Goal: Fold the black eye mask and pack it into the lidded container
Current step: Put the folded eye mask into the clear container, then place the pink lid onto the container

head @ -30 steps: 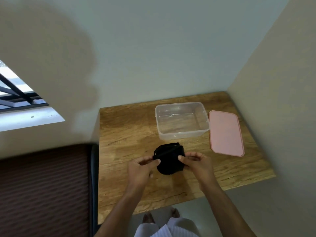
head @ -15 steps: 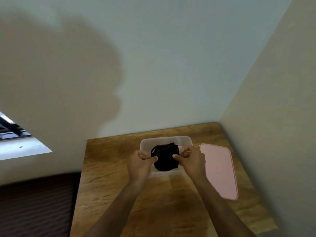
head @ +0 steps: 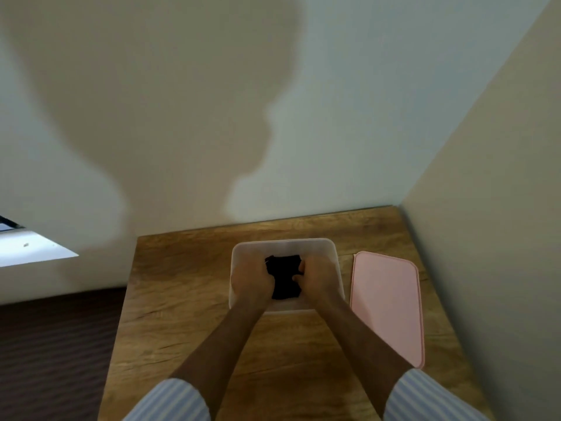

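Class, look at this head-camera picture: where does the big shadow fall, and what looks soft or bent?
Head view: a large shadow of the person falls on the back wall; the hands and black eye mask look softly blurred; the wide angle leaves the table edges slanting.

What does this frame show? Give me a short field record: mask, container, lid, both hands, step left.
mask: black eye mask, folded, inside the container
container: clear lidded container, open, on the wooden table
lid: pink lid, flat on the table, right of the container
left hand: grip on the mask's left edge
right hand: grip on the mask's right edge
step left: release, fit lid
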